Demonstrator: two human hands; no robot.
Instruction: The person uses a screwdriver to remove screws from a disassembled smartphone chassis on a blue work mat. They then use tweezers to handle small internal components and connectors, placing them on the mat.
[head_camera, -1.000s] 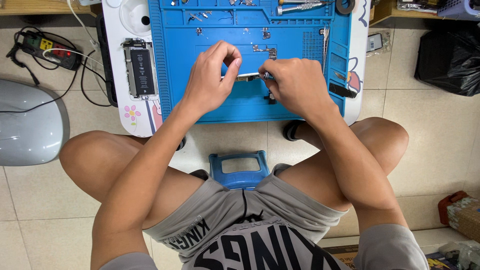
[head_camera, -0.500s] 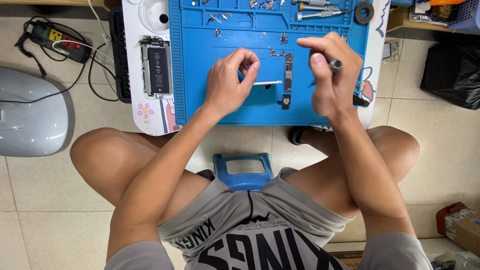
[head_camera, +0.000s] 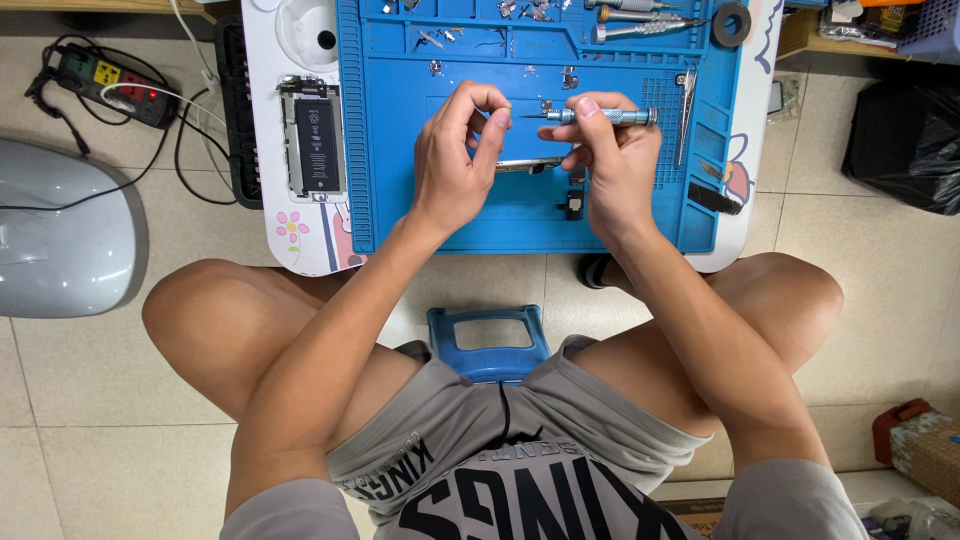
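At the far left a grey domed appliance (head_camera: 60, 230) sat on the tiled floor, with a power strip (head_camera: 118, 88) and its cables behind it. Next came the opened phone body (head_camera: 318, 145), battery showing, lying on the white table (head_camera: 265, 200) just beside the blue work mat (head_camera: 400, 210); it lay where it had been a second before.

The left hand (head_camera: 455, 160) remained over the middle of the mat, fingers curled and closed toward the thumb. It seemed to pinch the near end of a slim metal part (head_camera: 528, 165), though the contact itself was hidden by the fingertips.

The change was on the other side. Half a second earlier the right hand (head_camera: 612, 165) had been lifted off to the right with the tool in its fist. It had since swung back in beside the left, and its thumb and fingers were clamped on the knurled shaft of a small screwdriver (head_camera: 600, 117). The tool lay nearly level, its tip pointing left toward the left hand's fingertips and just above the part. Judged from that, the driver was being lined up again on the small piece, not yet seated in it.

Further right, spare drivers (head_camera: 640, 28), a tape roll (head_camera: 731, 23) and tweezers (head_camera: 686, 115) rested on the mat, and a black bag (head_camera: 905, 140) slumped on the floor.
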